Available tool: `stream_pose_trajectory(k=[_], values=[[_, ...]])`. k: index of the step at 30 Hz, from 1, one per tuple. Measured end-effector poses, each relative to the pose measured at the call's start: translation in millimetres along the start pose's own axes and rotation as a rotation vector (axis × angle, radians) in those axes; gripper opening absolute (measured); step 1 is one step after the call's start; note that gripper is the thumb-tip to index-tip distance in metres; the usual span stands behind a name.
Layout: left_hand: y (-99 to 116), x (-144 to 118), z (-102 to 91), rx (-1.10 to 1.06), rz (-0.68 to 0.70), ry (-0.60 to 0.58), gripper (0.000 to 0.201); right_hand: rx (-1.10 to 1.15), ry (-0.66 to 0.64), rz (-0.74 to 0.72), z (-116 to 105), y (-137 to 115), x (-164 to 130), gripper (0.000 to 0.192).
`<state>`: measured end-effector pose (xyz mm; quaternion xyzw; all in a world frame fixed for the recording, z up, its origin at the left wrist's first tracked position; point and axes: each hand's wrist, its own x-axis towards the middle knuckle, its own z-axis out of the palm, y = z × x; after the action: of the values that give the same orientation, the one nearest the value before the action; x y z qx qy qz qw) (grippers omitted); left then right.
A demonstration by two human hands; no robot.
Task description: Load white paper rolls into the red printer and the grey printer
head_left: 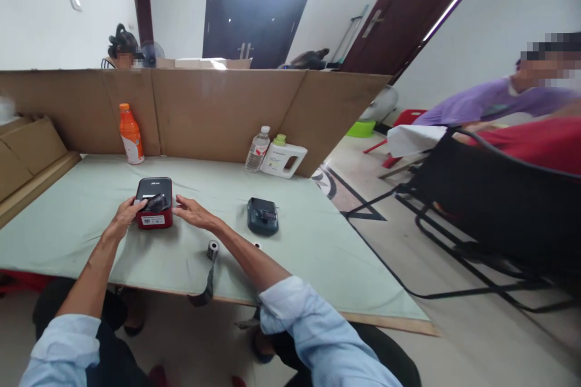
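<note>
Red-and-black compact printer (158, 189), by the look of it, stands on the pale green tabletop (327, 272) left of the frame's centre, and the job seems partway along. Its left hand (121, 217) companion has the thumb over the near left corner, the other fingers hidden, so I can't tell whether they grip; the right hand (195, 211) is loosely spread just beside the opposite side, holding nothing. A dark glossy piece (157, 202) shows on top; whether it is loose, I can't say. Below centre, a small roll (213, 248) lies outside the machine, its dark strip (210, 281) trailing over the front edge, so that part looks undone. Right of it, a second dark device (262, 216) sits untouched.
</note>
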<state>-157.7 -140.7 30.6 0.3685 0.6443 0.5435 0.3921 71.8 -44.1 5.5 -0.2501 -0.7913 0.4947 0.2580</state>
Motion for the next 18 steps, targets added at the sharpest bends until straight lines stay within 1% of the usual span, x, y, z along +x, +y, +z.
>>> stream_pose_trajectory(k=[2,4,7,9,12,15,18], values=[[-1.8,-1.9,2.1,-0.002,0.042,-0.042,0.078,0.062,-0.042,-0.066,8.3,-0.4,4.6,0.051],[-4.1,-4.1,2.9,-0.005,0.09,-0.061,0.078,0.089,-0.042,-0.103,16.2,0.0,6.2,0.049],[-5.5,-5.6,6.5,0.019,0.147,-0.075,0.079,0.081,0.025,-0.09,21.3,1.7,3.4,0.047],[-3.8,-6.0,15.0,0.026,0.174,-0.106,0.08,0.076,0.067,-0.09,15.6,2.8,-3.3,0.047],[1.5,-7.6,41.2,0.013,0.211,-0.174,0.082,0.073,0.113,-0.126,-7.3,3.7,-23.0,0.049],[5.3,-11.1,78.8,-0.014,0.222,-0.242,0.085,0.085,0.147,-0.15,-37.3,4.5,-51.1,0.051],[4.2,-15.7,115.8,-0.034,0.235,-0.312,0.081,0.094,0.18,-0.119,-62.0,8.6,-79.5,0.053]])
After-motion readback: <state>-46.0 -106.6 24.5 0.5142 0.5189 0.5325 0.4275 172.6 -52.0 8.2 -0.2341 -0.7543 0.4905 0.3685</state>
